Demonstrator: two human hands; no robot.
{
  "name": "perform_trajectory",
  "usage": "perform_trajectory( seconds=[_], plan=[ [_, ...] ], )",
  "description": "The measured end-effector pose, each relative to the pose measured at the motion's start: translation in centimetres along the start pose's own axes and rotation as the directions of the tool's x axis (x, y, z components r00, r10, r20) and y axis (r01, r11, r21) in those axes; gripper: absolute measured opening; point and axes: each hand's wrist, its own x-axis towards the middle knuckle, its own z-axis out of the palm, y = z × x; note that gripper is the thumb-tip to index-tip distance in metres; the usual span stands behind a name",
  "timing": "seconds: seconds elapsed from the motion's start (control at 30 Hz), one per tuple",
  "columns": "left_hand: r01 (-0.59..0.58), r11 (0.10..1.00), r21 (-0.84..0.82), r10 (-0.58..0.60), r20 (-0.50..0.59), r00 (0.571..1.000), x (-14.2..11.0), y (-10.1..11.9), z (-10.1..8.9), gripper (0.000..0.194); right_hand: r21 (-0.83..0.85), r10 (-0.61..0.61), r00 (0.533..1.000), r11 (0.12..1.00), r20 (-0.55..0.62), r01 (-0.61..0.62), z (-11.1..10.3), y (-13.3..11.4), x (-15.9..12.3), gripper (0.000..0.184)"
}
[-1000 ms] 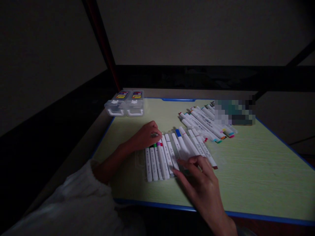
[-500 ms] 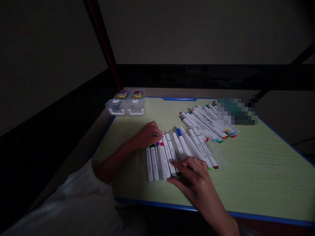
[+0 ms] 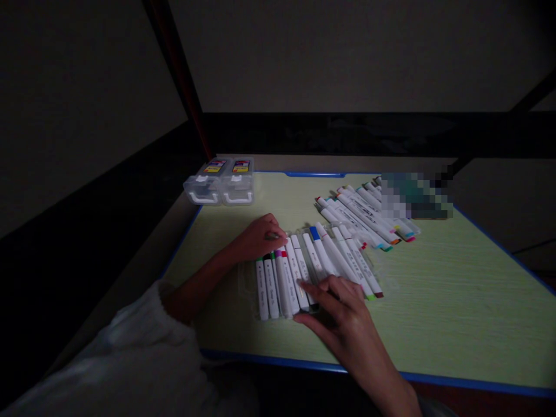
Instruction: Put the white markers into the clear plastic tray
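Note:
My left hand (image 3: 262, 236) is closed, its fingers curled in a pinch at the upper end of a white marker (image 3: 296, 275) in the row. My right hand (image 3: 341, 304) rests at the row's lower end. Its index fingertip touches a white marker, while the thumb lies apart near the row's bottom edge; the other fingers are bent. Several white markers lie side by side in a clear plastic case (image 3: 247, 281). Some show green, purple or red bands, and one has a blue cap (image 3: 314, 233). My right hand hides the lower ends of the middle markers.
Two clear plastic boxes (image 3: 238, 191) with white handles stand at the table's back left. A second group of white markers (image 3: 365, 211) with coloured ends lies at the back right, beside a blurred-out object (image 3: 417, 197). The pale green table (image 3: 456, 307) has a blue rim.
Both hands keep nearly the same places on the markers. The whole view has shifted very slightly.

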Motion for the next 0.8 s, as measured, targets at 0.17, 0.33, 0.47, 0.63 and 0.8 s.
perform_trajectory(
  seconds=[0.17, 0.33, 0.47, 0.63, 0.8],
  plan=[
    [-0.006, 0.999, -0.034, 0.005, -0.003, 1.000, -0.01, 0.04, -0.05, 0.011, 0.016, 0.008, 1.000, 1.000, -0.006, -0.008, 0.13, 0.13, -0.04, 0.036],
    [-0.014, 0.995, -0.096, 0.012, -0.015, 1.000, 0.12, -0.07, -0.17, 0.012, 0.023, 0.000, 1.000, 1.000, -0.006, 0.001, 0.23, 0.22, -0.21, 0.036],
    [-0.012, 0.994, -0.105, 0.009, -0.031, 0.999, 0.16, -0.01, -0.14, 0.010, 0.023, 0.009, 1.000, 1.000, -0.008, -0.009, 0.17, 0.09, -0.14, 0.037],
    [-0.040, 0.985, -0.166, 0.028, -0.073, 0.997, 0.14, 0.19, -0.18, 0.007, 0.026, 0.002, 1.000, 1.000, -0.012, -0.002, 0.15, -0.09, 0.06, 0.035],
    [-0.007, 0.973, -0.230, -0.014, -0.091, 0.996, 0.10, 0.60, -0.19, 0.009, 0.020, -0.004, 1.000, 1.000, -0.005, 0.005, 0.09, -0.19, 0.15, 0.036]
  ],
)
